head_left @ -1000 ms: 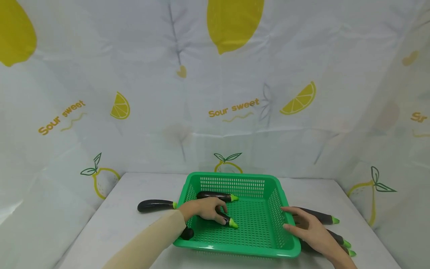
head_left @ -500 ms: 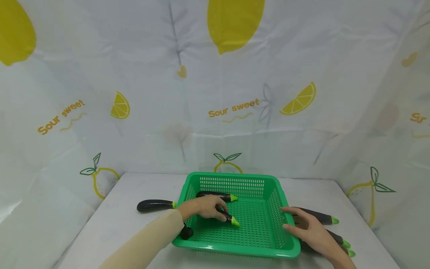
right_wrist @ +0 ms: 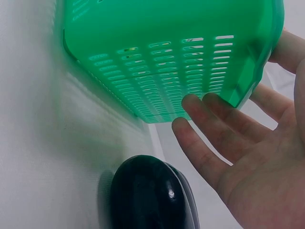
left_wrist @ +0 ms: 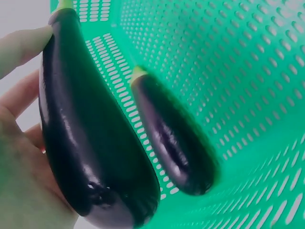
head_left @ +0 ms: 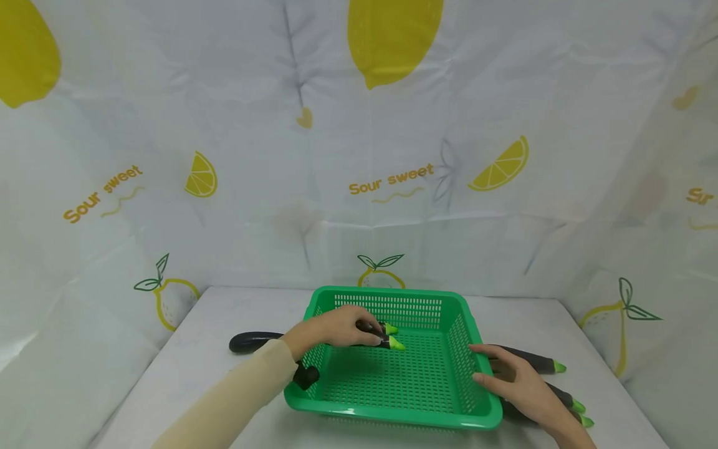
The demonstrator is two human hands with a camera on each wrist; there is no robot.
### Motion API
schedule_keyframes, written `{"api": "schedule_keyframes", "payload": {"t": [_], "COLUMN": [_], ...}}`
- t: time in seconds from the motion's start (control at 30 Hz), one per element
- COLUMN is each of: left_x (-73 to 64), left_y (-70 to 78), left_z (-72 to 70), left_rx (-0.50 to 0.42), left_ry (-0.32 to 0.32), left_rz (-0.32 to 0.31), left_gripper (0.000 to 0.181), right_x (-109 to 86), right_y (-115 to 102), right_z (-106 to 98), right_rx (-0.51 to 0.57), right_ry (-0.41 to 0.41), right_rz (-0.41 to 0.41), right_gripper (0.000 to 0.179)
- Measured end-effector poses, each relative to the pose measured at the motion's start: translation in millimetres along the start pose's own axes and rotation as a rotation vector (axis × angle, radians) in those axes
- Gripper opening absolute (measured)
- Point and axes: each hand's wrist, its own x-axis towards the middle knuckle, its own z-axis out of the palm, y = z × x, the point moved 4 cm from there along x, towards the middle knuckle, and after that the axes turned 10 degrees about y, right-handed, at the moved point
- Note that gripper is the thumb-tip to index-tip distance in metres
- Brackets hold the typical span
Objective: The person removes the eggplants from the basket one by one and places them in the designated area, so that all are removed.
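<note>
A dark purple eggplant [left_wrist: 90,124] with a green stem end is gripped by my left hand [head_left: 342,325] over the green plastic basket [head_left: 392,418]. The thumb lies near its stem, fingers behind it. Another eggplant [left_wrist: 171,133] rests on the basket's floor toward the back, partly hidden by the left hand in the head view. At the basket's right wall is my right hand [head_left: 518,383], thumb and index fingertips on the rim. Its other fingers extend along the outside of the wall, slightly bent.
On the white table [head_left: 168,386], one eggplant [head_left: 252,342] lies left of the basket. Right of it, partly under the right hand, lie more eggplants [head_left: 561,394]. A white curtain [head_left: 258,237] with lemon prints surrounds the table at back and sides.
My left hand has lifted the eggplant from the basket's floor and moved it up and toward the back. The right hand has stayed at the rim.
</note>
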Motion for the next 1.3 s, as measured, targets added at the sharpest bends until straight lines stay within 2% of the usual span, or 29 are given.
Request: {"api": "schedule_keyframes", "payload": {"t": [0.23,0.47,0.73,0.9,1.13,1.3], "left_x": [-7.1,-12.9,-21.9,-29.3,-41.1,-48.8], "left_y": [0.5,3.4,12.0,15.1,14.0,14.0], "left_z": [-12.4,-23.1,-30.4,-35.6,-44.6,-50.5], "left_rx": [0.016,0.022,0.057,0.066,0.030,0.010], "left_ry": [0.027,0.062,0.045,0.063,0.079,0.088], "left_rz": [-0.008,0.025,0.077,0.108,0.060,0.069], "left_gripper": [0.027,0.026,0.026,0.026,0.024,0.022], "right_x": [0.4,0.5,0.6,0.3,-0.1,-0.3], "right_y": [-0.4,-0.6,-1.5,-0.8,-0.3,-0.7], "right_z": [0.2,0.4,-0.2,0.9,1.6,0.6], "right_rx": [-0.014,-0.005,-0.015,0.002,-0.004,-0.009], "right_ry": [0.007,0.006,0.010,0.002,0.006,0.010], "right_rz": [-0.004,-0.014,-0.013,-0.016,-0.020,-0.023], "right_gripper": [0.056,0.056,0.056,0.056,0.056,0.055]}}
